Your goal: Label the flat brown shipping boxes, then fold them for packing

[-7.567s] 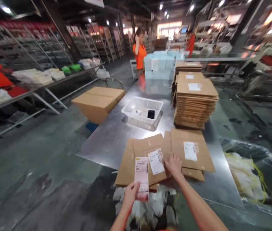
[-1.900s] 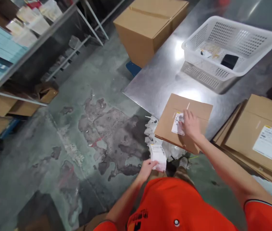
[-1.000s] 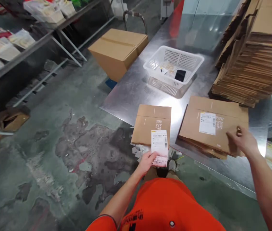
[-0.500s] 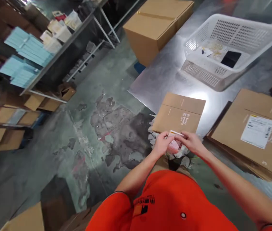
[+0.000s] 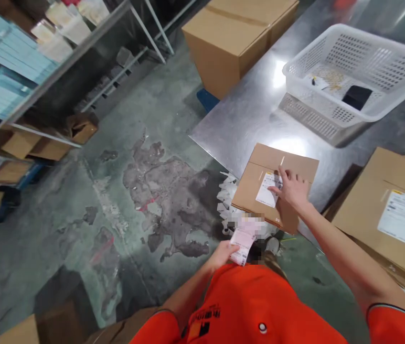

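On the flat cardboard package [image 5: 249, 191] at the table's corner lies a white shipping label [image 5: 265, 191]. My right hand [image 5: 293, 188] rests over this label's right side, fingers spread and holding nothing. Lower down, near my shirt, my left hand [image 5: 223, 252] pinches a strip of pinkish shipping labels [image 5: 240, 246] between thumb and fingers. The upper end of that strip is blurred out. Pale backing-paper scraps [image 5: 226, 198] are heaped below the package, beside the table edge.
A white perforated basket [image 5: 399, 55] with a dark flat object inside stands on the metal table [image 5: 238, 124]. To the right are stacked labelled packages [image 5: 356, 191]. A large carton [image 5: 217, 57] stands beyond the table corner. Shelving [image 5: 73, 52] occupies the upper left.
A label now lies on the near package, where there was none. My right hand has moved up from the strip onto the package; my left hand has drawn the strip down toward me.
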